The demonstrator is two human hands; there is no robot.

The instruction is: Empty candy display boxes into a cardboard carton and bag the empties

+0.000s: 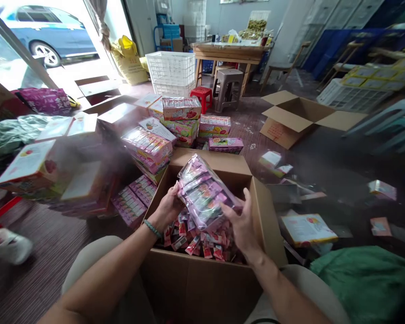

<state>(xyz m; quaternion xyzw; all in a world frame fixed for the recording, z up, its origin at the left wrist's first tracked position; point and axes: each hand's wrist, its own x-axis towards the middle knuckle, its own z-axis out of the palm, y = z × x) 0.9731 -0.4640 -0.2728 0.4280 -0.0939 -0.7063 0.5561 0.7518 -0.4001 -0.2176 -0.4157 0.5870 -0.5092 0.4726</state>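
Between my two hands is a purple, clear-wrapped box of small packets [204, 195], tilted above an open cardboard carton [205, 281]. My left hand [170, 207] grips its left edge, a beaded bracelet on the wrist. On its right side, my right hand [241, 220] holds it with the thumb on the wrap and the fingers round the edge. Below it, many small red and pink packets [202, 246] lie loose in the carton. My knees flank the carton.
Stacked fruit-print boxes [148, 146] stand beyond the carton and to the left. Another open carton [286, 121] is at the back right. Flattened packaging [308, 228] litters the floor at right, near a green sack [371, 279]. Farther back are white crates [171, 72], stools [227, 87] and a wooden table [229, 50].
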